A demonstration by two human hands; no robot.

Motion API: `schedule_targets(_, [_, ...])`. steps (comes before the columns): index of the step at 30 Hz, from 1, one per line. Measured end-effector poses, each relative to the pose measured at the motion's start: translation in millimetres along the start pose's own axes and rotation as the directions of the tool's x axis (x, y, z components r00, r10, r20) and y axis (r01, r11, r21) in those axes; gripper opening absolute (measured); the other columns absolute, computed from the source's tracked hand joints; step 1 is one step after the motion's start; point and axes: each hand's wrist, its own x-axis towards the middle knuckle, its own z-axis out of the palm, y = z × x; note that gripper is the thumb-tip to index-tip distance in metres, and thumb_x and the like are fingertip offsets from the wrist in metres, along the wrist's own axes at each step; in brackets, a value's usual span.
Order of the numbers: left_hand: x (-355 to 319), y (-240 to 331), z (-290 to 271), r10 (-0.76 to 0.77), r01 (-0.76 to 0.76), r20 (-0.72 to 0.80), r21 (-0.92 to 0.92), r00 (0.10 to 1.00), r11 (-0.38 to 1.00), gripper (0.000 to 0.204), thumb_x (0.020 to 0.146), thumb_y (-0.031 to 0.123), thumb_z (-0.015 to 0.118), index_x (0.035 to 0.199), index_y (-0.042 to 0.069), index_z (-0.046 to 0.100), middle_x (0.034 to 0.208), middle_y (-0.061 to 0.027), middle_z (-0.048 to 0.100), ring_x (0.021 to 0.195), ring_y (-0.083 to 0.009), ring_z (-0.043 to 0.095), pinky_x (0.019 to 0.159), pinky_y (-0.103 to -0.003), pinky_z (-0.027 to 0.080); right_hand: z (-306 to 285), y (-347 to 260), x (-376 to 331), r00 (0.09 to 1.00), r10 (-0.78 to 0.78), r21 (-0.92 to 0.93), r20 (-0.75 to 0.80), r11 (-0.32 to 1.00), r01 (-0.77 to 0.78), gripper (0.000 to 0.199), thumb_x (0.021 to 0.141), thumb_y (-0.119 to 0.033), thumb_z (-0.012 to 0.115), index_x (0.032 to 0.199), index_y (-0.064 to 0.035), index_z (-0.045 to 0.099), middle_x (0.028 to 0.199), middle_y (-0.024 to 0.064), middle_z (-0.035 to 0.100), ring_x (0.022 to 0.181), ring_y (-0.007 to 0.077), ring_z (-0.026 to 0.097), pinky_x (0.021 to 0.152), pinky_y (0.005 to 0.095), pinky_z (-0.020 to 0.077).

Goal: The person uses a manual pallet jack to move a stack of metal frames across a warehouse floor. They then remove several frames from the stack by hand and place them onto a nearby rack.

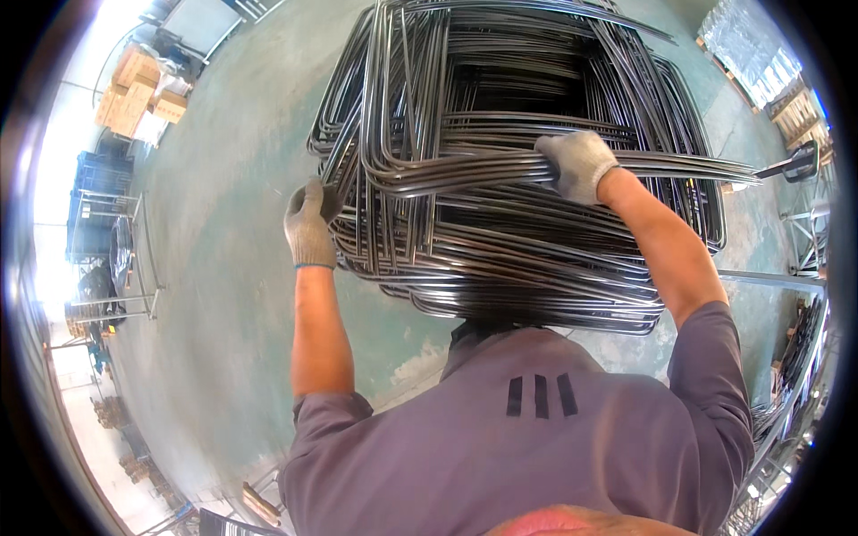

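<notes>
Nearest the camera is the person's grey shirt (pixel 536 438) with three short dark bars on the chest. Both bare forearms rise from its short sleeves toward a big stack of bent steel rods (pixel 518 205) held in front of the chest.

The left hand (pixel 308 228), in a grey knit glove, grips the stack's left edge, its fingers (pixel 315 193) curled around a few rods there. The right hand (pixel 581 165), gloved the same, sits higher and further out on the stack, its fingers clamped over a bundle of rods that runs across to the right. The rods are dark, shiny and bent into rough rectangles with rounded corners, piled loosely on one another above the green concrete floor (pixel 232 268).

Further off, at the left, stand metal racks (pixel 125 259) and a blue crate (pixel 103 170). At the far upper left lie brown cardboard boxes (pixel 134 94), squarish and stacked. At the far upper right a pale, plastic-wrapped pallet load (pixel 751 45) stands near wooden pallets (pixel 800 112). More rods lean at the right rim.
</notes>
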Motion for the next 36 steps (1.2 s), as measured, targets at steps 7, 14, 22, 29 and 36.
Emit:
schedule_targets(7, [-42,-5,65,-0.221,0.564,0.552,-0.590,0.804,0.578,0.089,0.117,0.068,0.037,0.148,-0.013,0.053,0.153,-0.0342,0.060,0.141,-0.0502,0.060,0.124,-0.070,0.046,-30,-19,-71,0.999,-0.036,0.037,-0.041,0.999,0.038,0.029,0.081,-0.003,0.077,0.109,-0.0093,0.077,0.093,0.0119,0.082,0.093,0.0347,0.080,0.088,0.0468,0.0640])
schedule_targets(14, [-81,11,117,0.026,0.574,0.654,-0.682,0.756,0.454,0.097,0.113,0.074,0.042,0.157,-0.013,0.051,0.152,-0.0398,0.059,0.137,-0.0544,0.063,0.125,-0.068,0.047,-12,-32,-181,0.991,-0.126,0.132,0.054,0.984,0.117,0.037,0.074,-0.011,0.080,0.111,-0.0074,0.074,0.093,0.0151,0.080,0.095,0.0395,0.079,0.087,0.0509,0.0622])
schedule_targets(22, [-148,34,107,0.029,0.792,0.847,-0.508,0.531,0.339,0.048,0.112,0.030,0.071,0.142,-0.006,0.069,0.148,-0.0280,0.067,0.133,-0.0361,0.069,0.103,-0.042,0.063,-23,-15,-279,0.983,-0.182,0.182,0.035,0.968,0.172,0.034,0.073,-0.008,0.077,0.106,-0.0068,0.073,0.092,0.0156,0.078,0.094,0.0421,0.078,0.082,0.0535,0.0616])
schedule_targets(29, [-245,72,118,-0.276,0.715,0.692,-0.489,0.666,0.499,0.031,0.099,0.011,0.078,0.119,-0.012,0.069,0.115,-0.0235,0.071,0.099,-0.0309,0.070,0.094,-0.039,0.065,-45,6,-372,0.982,-0.170,0.087,-0.083,0.980,0.177,0.034,0.070,-0.010,0.081,0.103,-0.0068,0.075,0.093,0.0136,0.078,0.096,0.0411,0.077,0.085,0.0532,0.0608])
schedule_targets(36, [-319,77,147,-0.353,0.665,0.587,-0.483,0.728,0.569,0.034,0.101,0.013,0.077,0.119,-0.010,0.060,0.103,-0.0178,0.067,0.084,-0.0249,0.067,0.078,-0.035,0.065,-61,29,-454,0.965,-0.188,0.057,-0.181,0.978,0.201,0.038,0.072,-0.011,0.085,0.108,-0.0076,0.076,0.095,0.0130,0.079,0.099,0.0405,0.077,0.087,0.0530,0.0608])
